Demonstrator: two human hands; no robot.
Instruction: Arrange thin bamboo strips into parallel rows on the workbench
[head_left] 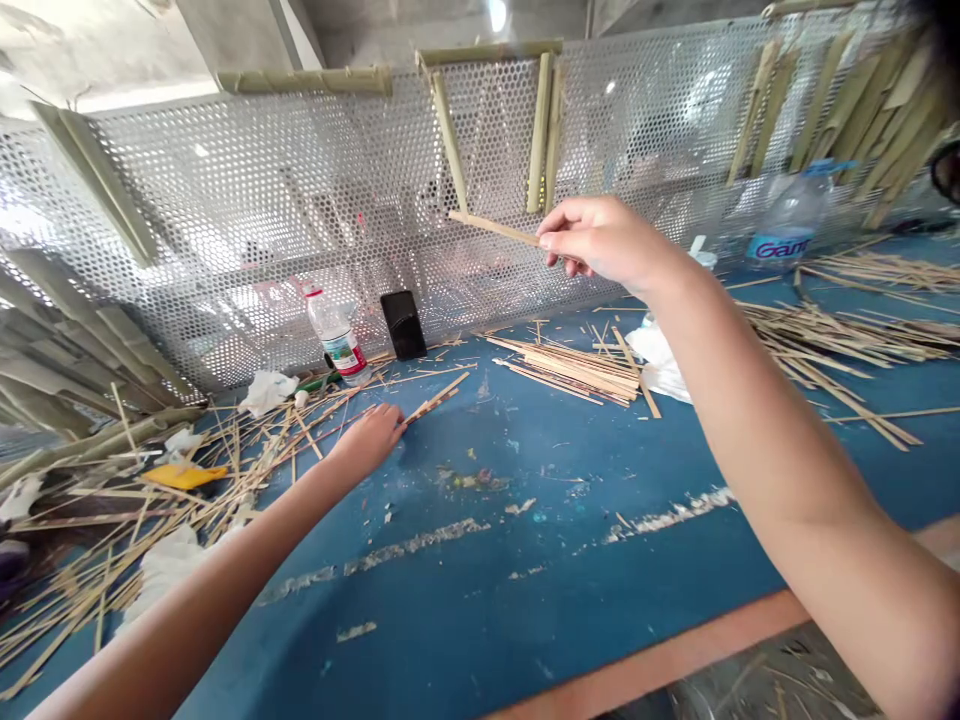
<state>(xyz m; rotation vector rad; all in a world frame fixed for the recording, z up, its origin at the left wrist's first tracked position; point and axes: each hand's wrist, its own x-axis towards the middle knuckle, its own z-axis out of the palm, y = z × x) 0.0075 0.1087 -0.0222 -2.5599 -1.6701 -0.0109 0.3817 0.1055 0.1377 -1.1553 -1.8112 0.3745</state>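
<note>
Raised above the table, my right hand (589,240) pinches one thin bamboo strip (491,228), whose free end points left in front of the perforated screen. Low over the blue tabletop, my left hand (373,440) is closed on a couple of bamboo strips (439,398) that stick out to its right. Its fingertips are partly hidden. Between the hands, farther back, lies a loose bundle of pale bamboo strips (574,370). Many more scattered strips (247,450) spread around and left of my left hand.
A perforated metal screen (300,220) backs the blue table (465,600). Against it stand a red-capped bottle (341,345), a black phone (403,325) and a large water jug (791,220). White tissue (660,355), a yellow wrapper (185,474) and another strip pile (840,340) lie about.
</note>
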